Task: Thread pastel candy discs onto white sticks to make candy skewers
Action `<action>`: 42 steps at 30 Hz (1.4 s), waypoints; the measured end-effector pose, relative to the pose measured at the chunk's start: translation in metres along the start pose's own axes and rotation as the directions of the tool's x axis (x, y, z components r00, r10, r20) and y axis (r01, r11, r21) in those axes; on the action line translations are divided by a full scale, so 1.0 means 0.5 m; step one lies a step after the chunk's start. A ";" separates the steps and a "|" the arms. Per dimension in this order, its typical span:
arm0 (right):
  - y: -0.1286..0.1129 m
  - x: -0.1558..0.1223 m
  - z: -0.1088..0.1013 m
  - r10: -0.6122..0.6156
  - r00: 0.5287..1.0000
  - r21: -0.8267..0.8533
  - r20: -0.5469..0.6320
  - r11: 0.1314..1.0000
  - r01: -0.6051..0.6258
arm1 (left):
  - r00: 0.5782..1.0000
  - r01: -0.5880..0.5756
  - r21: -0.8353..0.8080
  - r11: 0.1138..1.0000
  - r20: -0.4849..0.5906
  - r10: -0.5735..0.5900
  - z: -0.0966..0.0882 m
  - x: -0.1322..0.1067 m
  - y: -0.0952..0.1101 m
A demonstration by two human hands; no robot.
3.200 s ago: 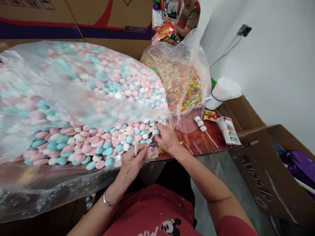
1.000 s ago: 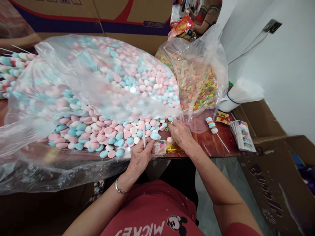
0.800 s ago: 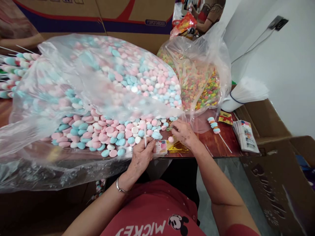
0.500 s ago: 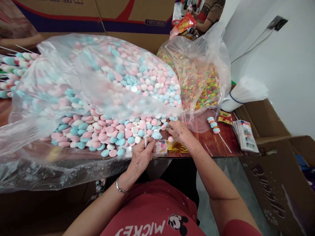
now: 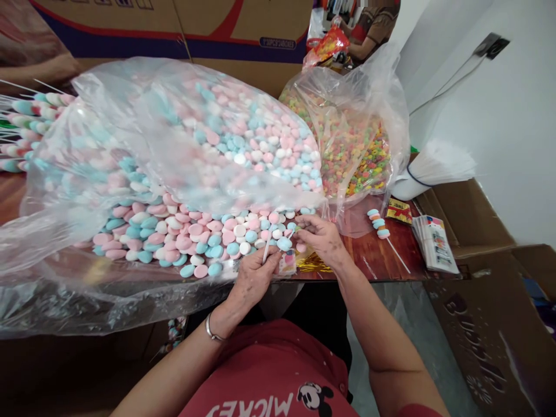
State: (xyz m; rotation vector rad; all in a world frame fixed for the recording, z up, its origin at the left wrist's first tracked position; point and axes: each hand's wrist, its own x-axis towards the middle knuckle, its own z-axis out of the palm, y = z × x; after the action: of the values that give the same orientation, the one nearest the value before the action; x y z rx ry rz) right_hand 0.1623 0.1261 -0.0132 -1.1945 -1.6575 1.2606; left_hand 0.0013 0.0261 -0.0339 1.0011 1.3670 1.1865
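Observation:
My left hand (image 5: pixel 255 277) is closed around a white stick (image 5: pixel 267 248), which pokes up above the thumb. Just past its fingertips is a light blue marshmallow (image 5: pixel 284 244), with a thin pale tip showing toward my right hand. My right hand (image 5: pixel 322 240) pinches a small greenish gummy candy (image 5: pixel 297 229) close to that tip. Pink, white and blue marshmallows (image 5: pixel 191 231) spill from a large clear bag (image 5: pixel 143 133) in front of both hands. A small printed card (image 5: pixel 287 262) lies by my left fingertips, and gold foil strips (image 5: pixel 313 263) lie under my right hand.
Behind stands a clear bag of colourful gummy rings (image 5: pixel 356 150). To the right are a finished candy skewer (image 5: pixel 379 223), stacked cards (image 5: pixel 434 243), a bundle of white sticks (image 5: pixel 434 168) and cardboard boxes (image 5: pixel 473 313). More skewers (image 5: pixel 30 124) lie at left, near another person's arm (image 5: pixel 47 72).
My right hand has drawn back slightly from the marshmallow pile, bringing the gummy candy to the pale tip. My left hand has shifted a little right, and its white stick now leans more.

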 end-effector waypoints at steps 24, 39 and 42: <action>0.004 -0.078 0.033 -0.243 0.964 -0.046 -0.108 0.970 0.240 | 1.000 -0.003 0.046 0.999 -0.013 0.003 0.002 0.003 0.011; -0.013 0.009 0.016 -0.246 0.927 -0.712 0.283 0.594 0.375 | 0.990 0.048 -0.305 0.951 -0.108 -0.085 0.010 -0.003 0.000; -0.015 0.010 0.020 -0.225 0.938 -0.750 0.264 0.563 0.347 | 0.992 0.044 -0.310 0.950 -0.097 -0.078 0.009 -0.003 0.004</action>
State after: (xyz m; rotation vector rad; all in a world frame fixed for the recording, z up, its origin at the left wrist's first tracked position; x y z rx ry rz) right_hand 0.1498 0.1273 -0.0086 -1.2325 -2.5328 0.3524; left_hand 0.0059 0.0258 -0.0316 0.6768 1.2380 1.3733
